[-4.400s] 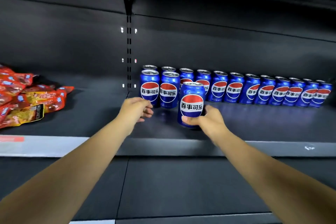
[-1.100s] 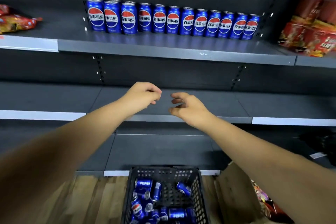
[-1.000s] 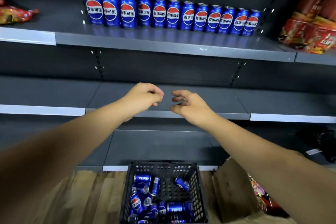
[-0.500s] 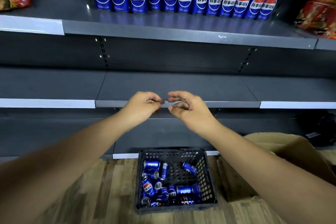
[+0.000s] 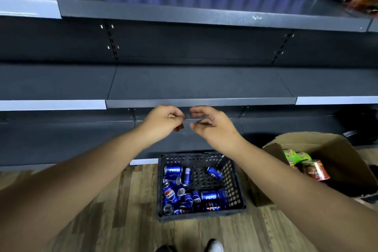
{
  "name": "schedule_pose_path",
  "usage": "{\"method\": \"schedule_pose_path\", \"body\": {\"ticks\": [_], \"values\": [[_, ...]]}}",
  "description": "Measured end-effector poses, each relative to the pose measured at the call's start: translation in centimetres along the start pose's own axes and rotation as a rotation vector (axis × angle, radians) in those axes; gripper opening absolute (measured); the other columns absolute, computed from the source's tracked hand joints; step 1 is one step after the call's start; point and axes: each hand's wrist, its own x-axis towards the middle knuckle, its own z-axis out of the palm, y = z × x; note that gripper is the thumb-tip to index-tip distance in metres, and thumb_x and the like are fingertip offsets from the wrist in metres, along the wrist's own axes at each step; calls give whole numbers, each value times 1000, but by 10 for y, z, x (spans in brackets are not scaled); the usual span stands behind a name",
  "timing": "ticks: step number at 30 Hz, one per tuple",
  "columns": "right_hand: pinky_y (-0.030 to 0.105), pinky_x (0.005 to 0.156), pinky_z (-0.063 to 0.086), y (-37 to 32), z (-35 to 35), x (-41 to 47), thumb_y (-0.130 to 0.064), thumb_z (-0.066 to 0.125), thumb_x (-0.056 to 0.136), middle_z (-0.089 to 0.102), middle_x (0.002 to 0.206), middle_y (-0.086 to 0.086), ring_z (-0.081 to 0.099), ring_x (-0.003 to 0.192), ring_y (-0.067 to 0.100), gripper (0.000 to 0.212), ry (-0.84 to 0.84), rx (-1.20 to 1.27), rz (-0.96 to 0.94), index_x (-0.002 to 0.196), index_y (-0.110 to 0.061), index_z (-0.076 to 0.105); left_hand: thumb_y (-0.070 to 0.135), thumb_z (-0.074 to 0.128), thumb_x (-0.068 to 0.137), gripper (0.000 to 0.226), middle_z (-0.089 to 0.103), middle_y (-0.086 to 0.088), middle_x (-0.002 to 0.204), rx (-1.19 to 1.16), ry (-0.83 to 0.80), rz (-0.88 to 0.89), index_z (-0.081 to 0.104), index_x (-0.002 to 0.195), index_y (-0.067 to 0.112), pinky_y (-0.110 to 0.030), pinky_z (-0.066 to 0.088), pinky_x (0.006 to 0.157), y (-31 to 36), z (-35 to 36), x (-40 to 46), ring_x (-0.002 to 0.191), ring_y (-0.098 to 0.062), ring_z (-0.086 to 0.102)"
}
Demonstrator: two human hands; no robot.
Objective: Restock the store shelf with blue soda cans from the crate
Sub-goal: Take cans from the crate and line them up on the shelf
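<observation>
Below, left hand [image 5: 163, 122] and right hand [image 5: 212, 127] loosely curled, holding nothing, one crate [image 5: 235, 180], many cans [image 5: 209, 195] inside.

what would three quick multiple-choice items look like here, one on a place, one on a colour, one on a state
1. Where is the crate?
A. on the wooden floor below the shelves
B. on the top shelf
C. inside the cardboard box

2. What colour are the cans in it?
A. green
B. blue
C. yellow

3. What are the left hand and right hand holding?
A. one can each
B. a snack bag
C. nothing

Answers: 1 A, it stands on floorboards; 2 B, blue bodies; 3 C, both hang loosely curled above the crate.
</observation>
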Motion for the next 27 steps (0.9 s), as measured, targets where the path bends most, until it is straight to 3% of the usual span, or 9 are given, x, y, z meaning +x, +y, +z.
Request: {"method": "schedule_pose_path", "body": {"ticks": [6,11,15,19,22,25,27], "values": [[25,90,47,26,-26,6,-7,61,89,60,118,2,62,98,19,35,-5,18,59,123,-14,57,1,49,91,17,63,-5,80,95,3,-40,65,97,6,-3,38,49,0,26,14,70,-13,57],[16,85,45,57,-62,14,-6,59,89,60,116,1,61,97,17,33,-15,20,78,122,-13,57,-2,48,89,19,62,-5,77,152,-12,-63,65,98,2,-27,48,79,12,64,33,78,-22,59],[6,77,42,89,-95,23,-4,59,89,59,112,0,58,95,11,34,-34,23,89,122,-11,58,-2,46,88,22,63,-6,78,181,-15,-95,63,89,12,-28,48,79,23,101,54,76,-19,58],[20,90,43,123,-121,32,0,56,89,63,108,5,59,98,15,35,31,41,124,123,-9,56,2,47,90,20,61,2,80,201,-19,-123,62,90,15,-25,46,78,24,136,68,81,-16,58],[18,86,42,149,-133,39,3,52,89,63,103,5,58,96,14,35,78,50,162,122,-8,54,7,50,91,19,62,6,90,289,-60,-113,66,100,13,-25,45,86,18,162,71,90,-12,59],[19,85,41,175,-138,45,5,50,89,61,97,4,58,94,16,34,70,47,201,121,-7,55,11,52,91,19,64,6,94,310,-105,-146,67,102,16,-22,45,81,8,183,72,91,-12,61],[26,90,45,189,-136,48,6,51,88,61,92,3,59,94,19,32,75,62,230,117,-6,57,13,53,91,19,64,8,94,325,-107,-170,67,103,17,-17,43,73,-1,192,72,85,-8,60]]}}
